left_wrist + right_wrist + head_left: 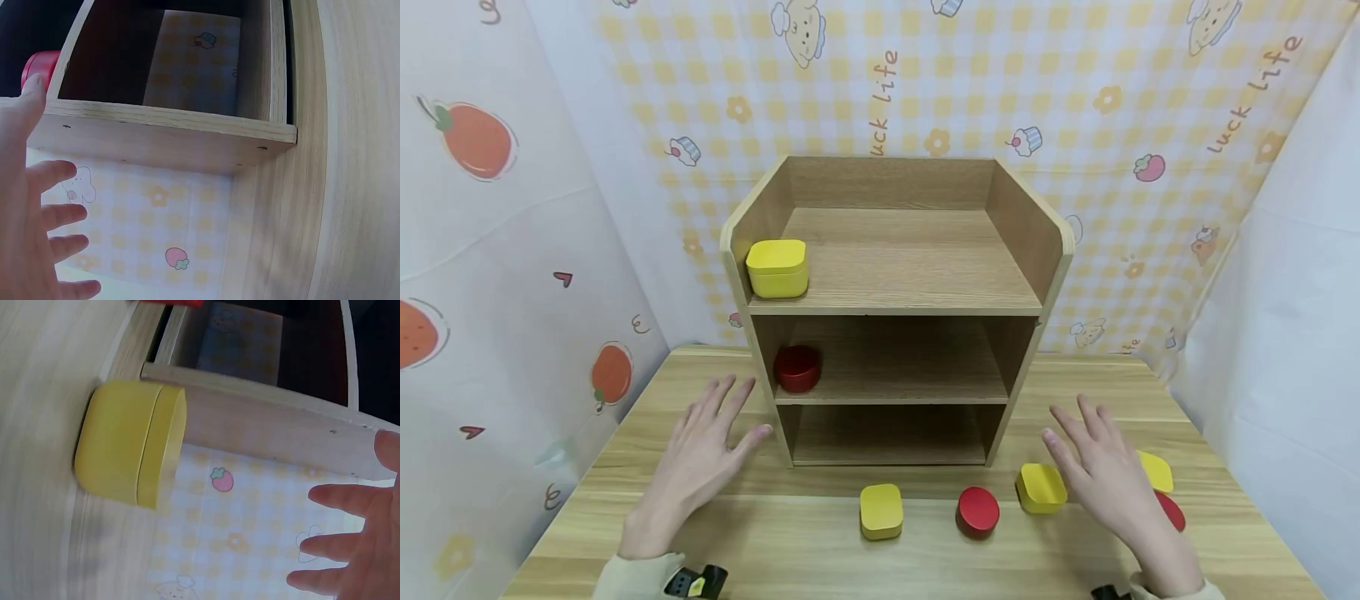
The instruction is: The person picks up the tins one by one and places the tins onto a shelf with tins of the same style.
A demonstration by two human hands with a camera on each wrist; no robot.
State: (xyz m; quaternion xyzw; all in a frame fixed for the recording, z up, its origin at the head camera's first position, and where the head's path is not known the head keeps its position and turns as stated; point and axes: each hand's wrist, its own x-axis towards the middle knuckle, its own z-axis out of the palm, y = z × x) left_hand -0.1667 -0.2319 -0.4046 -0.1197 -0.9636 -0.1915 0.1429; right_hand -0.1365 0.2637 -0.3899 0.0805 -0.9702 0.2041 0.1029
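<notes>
My left hand (700, 446) hovers with spread fingers left of the wooden shelf (895, 310), holding nothing. Likewise spread and holding nothing, my right hand (1105, 475) is to the shelf's right, nearest a yellow square container (1042, 488). That container (128, 444) looks large in the right wrist view, apart from the fingers. Another yellow square container (881, 512) and a red round container (977, 512) stand in front of the shelf. On the top level at left sits a yellow lidded box (778, 269); a red round container (798, 368) occupies the middle level's left end.
Beyond my right hand lie a yellow piece (1156, 472) and a red piece (1170, 511), both partly hidden by it. The wooden table (805, 550) carries everything. A checked cloth (925, 83) hangs behind, with white cloths at the left and right sides.
</notes>
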